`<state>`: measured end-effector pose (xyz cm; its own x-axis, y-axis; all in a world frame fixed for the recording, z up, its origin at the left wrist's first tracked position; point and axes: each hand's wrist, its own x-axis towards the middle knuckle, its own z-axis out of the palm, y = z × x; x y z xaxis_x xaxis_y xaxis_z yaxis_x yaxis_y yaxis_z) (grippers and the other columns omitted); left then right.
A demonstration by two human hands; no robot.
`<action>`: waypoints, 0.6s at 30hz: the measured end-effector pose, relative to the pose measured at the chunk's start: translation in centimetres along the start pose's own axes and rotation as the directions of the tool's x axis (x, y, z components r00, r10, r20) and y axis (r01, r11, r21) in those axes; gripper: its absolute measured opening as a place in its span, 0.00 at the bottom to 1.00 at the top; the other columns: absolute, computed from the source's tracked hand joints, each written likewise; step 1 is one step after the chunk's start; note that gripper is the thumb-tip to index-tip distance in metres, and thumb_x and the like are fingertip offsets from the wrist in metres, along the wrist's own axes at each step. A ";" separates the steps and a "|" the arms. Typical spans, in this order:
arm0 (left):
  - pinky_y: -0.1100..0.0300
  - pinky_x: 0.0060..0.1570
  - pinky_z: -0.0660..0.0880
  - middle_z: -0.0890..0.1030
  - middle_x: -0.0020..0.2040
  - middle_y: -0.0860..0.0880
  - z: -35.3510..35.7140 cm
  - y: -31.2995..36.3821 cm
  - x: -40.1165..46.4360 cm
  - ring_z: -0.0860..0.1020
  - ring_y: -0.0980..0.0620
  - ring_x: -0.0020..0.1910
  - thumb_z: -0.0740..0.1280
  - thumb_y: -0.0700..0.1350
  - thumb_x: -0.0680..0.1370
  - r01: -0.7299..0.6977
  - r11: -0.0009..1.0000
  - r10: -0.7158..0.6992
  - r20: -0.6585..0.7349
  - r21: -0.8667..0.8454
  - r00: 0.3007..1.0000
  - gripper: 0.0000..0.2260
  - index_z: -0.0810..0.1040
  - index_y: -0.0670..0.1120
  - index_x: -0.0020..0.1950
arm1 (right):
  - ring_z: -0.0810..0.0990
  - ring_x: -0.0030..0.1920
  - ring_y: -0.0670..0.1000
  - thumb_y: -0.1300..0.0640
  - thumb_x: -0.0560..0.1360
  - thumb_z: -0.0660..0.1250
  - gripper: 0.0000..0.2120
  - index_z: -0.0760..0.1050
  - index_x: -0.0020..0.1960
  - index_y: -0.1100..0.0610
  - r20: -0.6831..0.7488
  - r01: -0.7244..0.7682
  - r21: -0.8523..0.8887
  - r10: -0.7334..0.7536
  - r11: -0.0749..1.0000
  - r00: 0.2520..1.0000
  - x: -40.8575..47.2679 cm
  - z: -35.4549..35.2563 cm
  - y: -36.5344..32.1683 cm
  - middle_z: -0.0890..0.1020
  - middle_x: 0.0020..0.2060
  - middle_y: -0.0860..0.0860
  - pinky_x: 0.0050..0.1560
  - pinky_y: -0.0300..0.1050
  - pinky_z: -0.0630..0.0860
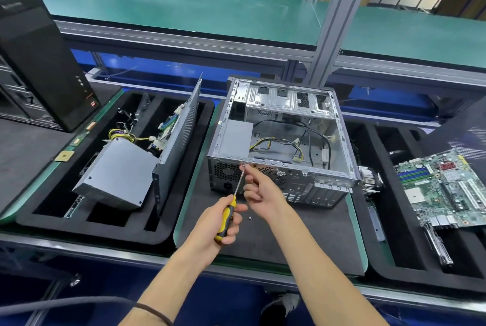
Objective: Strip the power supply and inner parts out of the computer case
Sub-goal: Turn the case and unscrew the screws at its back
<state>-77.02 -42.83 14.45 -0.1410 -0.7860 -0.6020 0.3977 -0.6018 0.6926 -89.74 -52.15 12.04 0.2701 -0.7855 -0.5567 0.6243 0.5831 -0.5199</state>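
The computer case (282, 141) lies open side up on a dark mat (302, 233) in the middle of the bench, its perforated rear panel facing near. The power supply (235, 137) sits inside at the near left corner, with yellow and black cables (284, 142) trailing right across the case floor. The left hand (218, 220) is closed around the yellow-and-black handle of a screwdriver (231, 204), whose tip meets the top edge of the rear panel, just above the power supply's fan grille. The right hand (259, 187) is loosely curled beside the shaft, fingertips pinched at the tip; whether they hold a screw cannot be told. A loose screw (250, 218) lies on the mat between the wrists. A foam tray (105, 223) at left holds another power supply (118, 173); a motherboard (447, 188) rests at right. A black tower (39, 62) stands far left; its lettering is too blurred to read.
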 end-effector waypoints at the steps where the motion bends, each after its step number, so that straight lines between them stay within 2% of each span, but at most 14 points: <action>1: 0.64 0.20 0.57 0.71 0.31 0.48 -0.1 0.0 0.0 0.64 0.54 0.25 0.61 0.51 0.84 0.000 1.000 0.000 -0.003 0.010 1.000 0.18 0.79 0.36 0.56 | 0.59 0.21 0.42 0.57 0.79 0.69 0.06 0.81 0.51 0.59 -0.002 0.002 -0.016 -0.002 1.000 1.000 0.0 0.0 0.0 0.69 0.31 0.47 0.16 0.33 0.55; 5: 0.63 0.20 0.55 0.69 0.30 0.48 -0.5 -0.6 -0.1 0.63 0.53 0.25 0.61 0.50 0.84 0.013 0.999 -0.012 -0.017 0.041 1.000 0.17 0.79 0.36 0.55 | 0.59 0.22 0.41 0.57 0.78 0.70 0.05 0.81 0.50 0.59 -0.030 0.008 -0.055 -0.010 0.998 1.000 0.0 -0.1 0.0 0.71 0.31 0.47 0.17 0.32 0.55; 8: 0.63 0.20 0.55 0.69 0.30 0.48 -0.9 -1.2 -0.1 0.63 0.54 0.25 0.61 0.50 0.84 0.026 0.999 -0.025 -0.024 0.043 0.999 0.17 0.79 0.36 0.54 | 0.59 0.22 0.42 0.57 0.78 0.71 0.06 0.80 0.50 0.59 -0.044 -0.027 -0.015 0.026 1.000 0.999 -0.1 0.2 0.1 0.72 0.30 0.47 0.17 0.32 0.55; 13: 0.64 0.19 0.56 0.70 0.30 0.49 -1.0 -1.1 0.1 0.63 0.54 0.25 0.62 0.50 0.83 0.021 1.000 -0.020 -0.029 0.019 0.999 0.16 0.79 0.37 0.54 | 0.58 0.22 0.42 0.57 0.79 0.69 0.09 0.80 0.56 0.60 -0.058 -0.070 0.006 0.070 0.998 0.996 -0.4 0.9 0.0 0.69 0.29 0.46 0.17 0.32 0.54; 18: 0.64 0.19 0.56 0.70 0.30 0.48 -0.9 -0.7 0.0 0.63 0.54 0.25 0.61 0.50 0.83 0.001 1.000 -0.001 -0.024 0.008 1.000 0.16 0.79 0.37 0.53 | 0.57 0.20 0.42 0.59 0.79 0.68 0.04 0.77 0.52 0.59 -0.051 -0.089 0.030 0.091 0.996 0.995 -0.5 1.4 -0.3 0.66 0.27 0.46 0.16 0.33 0.53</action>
<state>-76.50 -42.26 13.57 -0.1199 -0.7820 -0.6117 0.3905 -0.6036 0.6951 -89.05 -52.23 13.35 0.2879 -0.7177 -0.6340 0.6191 0.6446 -0.4485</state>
